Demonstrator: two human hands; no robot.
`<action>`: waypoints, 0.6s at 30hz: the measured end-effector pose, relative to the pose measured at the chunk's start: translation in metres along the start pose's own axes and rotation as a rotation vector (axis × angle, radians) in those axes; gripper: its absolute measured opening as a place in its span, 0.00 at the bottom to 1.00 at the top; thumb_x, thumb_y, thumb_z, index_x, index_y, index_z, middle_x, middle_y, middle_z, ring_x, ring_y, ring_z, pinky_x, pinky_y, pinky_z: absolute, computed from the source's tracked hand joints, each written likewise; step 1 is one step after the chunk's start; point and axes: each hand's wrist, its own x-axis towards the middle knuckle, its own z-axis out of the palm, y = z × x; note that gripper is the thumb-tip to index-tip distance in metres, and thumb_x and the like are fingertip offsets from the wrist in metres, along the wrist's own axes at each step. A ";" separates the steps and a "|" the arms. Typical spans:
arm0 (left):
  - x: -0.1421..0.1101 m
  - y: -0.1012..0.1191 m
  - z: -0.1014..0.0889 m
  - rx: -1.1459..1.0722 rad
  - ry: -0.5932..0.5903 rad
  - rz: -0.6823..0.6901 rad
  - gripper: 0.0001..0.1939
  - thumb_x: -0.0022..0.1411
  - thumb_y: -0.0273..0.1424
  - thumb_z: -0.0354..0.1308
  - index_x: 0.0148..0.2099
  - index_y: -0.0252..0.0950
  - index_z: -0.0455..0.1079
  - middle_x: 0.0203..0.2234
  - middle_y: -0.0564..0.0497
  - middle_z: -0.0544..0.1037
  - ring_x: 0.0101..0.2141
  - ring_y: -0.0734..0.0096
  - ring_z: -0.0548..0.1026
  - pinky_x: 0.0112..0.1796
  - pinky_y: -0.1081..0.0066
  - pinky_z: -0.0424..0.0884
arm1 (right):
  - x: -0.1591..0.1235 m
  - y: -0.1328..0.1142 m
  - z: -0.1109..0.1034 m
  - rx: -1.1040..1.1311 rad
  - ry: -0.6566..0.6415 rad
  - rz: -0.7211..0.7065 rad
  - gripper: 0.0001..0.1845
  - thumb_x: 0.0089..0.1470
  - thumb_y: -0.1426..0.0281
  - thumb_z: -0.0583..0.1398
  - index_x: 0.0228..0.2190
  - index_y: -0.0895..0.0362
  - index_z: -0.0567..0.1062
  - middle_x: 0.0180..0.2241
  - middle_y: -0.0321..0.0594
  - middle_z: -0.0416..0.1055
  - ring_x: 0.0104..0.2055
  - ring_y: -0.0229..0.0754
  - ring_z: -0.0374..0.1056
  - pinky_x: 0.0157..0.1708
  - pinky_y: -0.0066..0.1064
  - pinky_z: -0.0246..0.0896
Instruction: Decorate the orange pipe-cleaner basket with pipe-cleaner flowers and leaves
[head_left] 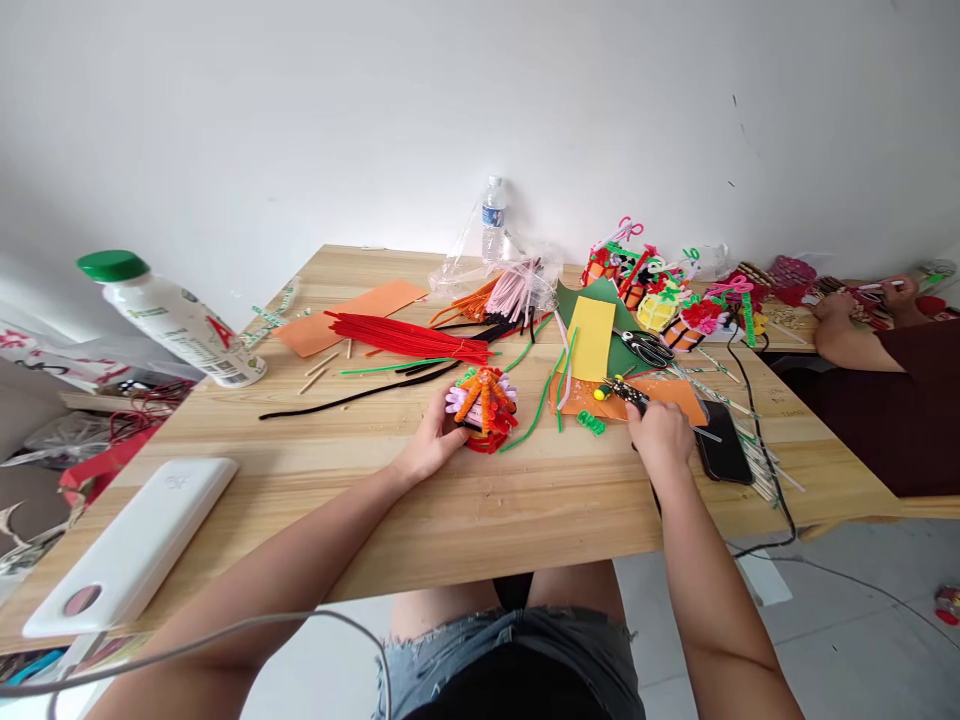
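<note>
My left hand is closed around the left side of a small pipe-cleaner craft, fuzzy in orange, red and pale purple, at the table's middle. My right hand grips a hot glue gun with a dark speckled body, its yellow tip pointing left. A clear glue stick pokes out behind that hand. Under the gun lies an orange sheet, and a curled green pipe-cleaner piece rests just left of it. Green pipe cleaners lie between the two hands.
Behind are red pipe cleaners, a yellow sheet, scissors and several finished crafts. A phone and black cable lie right; a white bottle and power bank left. Another person's arm shows far right.
</note>
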 end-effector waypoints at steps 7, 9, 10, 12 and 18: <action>-0.003 0.002 -0.003 0.005 -0.072 0.075 0.46 0.56 0.38 0.61 0.69 0.40 0.38 0.67 0.40 0.50 0.65 0.51 0.53 0.64 0.50 0.50 | -0.062 -0.076 0.023 0.882 -0.319 -0.563 0.10 0.49 0.65 0.63 0.33 0.57 0.75 0.29 0.41 0.77 0.30 0.41 0.73 0.32 0.32 0.69; -0.003 0.006 0.000 -0.007 -0.078 0.074 0.46 0.57 0.39 0.60 0.69 0.41 0.38 0.66 0.40 0.52 0.64 0.51 0.56 0.62 0.50 0.54 | -0.066 -0.089 0.028 0.966 -0.385 -0.514 0.06 0.50 0.67 0.62 0.31 0.57 0.74 0.25 0.38 0.75 0.24 0.38 0.70 0.24 0.28 0.66; -0.004 0.008 0.001 -0.013 -0.090 0.069 0.45 0.57 0.39 0.61 0.69 0.42 0.38 0.66 0.41 0.54 0.64 0.51 0.57 0.61 0.50 0.56 | -0.066 -0.094 0.029 0.989 -0.385 -0.499 0.05 0.50 0.68 0.61 0.30 0.57 0.74 0.24 0.37 0.74 0.23 0.37 0.69 0.22 0.27 0.64; -0.004 0.011 0.002 -0.026 -0.098 0.070 0.44 0.57 0.39 0.61 0.68 0.42 0.40 0.65 0.40 0.56 0.62 0.50 0.60 0.60 0.50 0.58 | -0.063 -0.098 0.029 0.981 -0.310 -0.510 0.03 0.50 0.70 0.60 0.28 0.56 0.75 0.23 0.37 0.74 0.23 0.37 0.68 0.23 0.28 0.65; -0.002 0.003 0.000 -0.010 -0.064 0.086 0.43 0.57 0.39 0.62 0.68 0.41 0.43 0.65 0.40 0.55 0.64 0.50 0.57 0.62 0.49 0.55 | -0.060 -0.100 0.030 0.848 -0.256 -0.559 0.04 0.45 0.74 0.64 0.28 0.57 0.74 0.28 0.38 0.76 0.27 0.38 0.70 0.30 0.30 0.68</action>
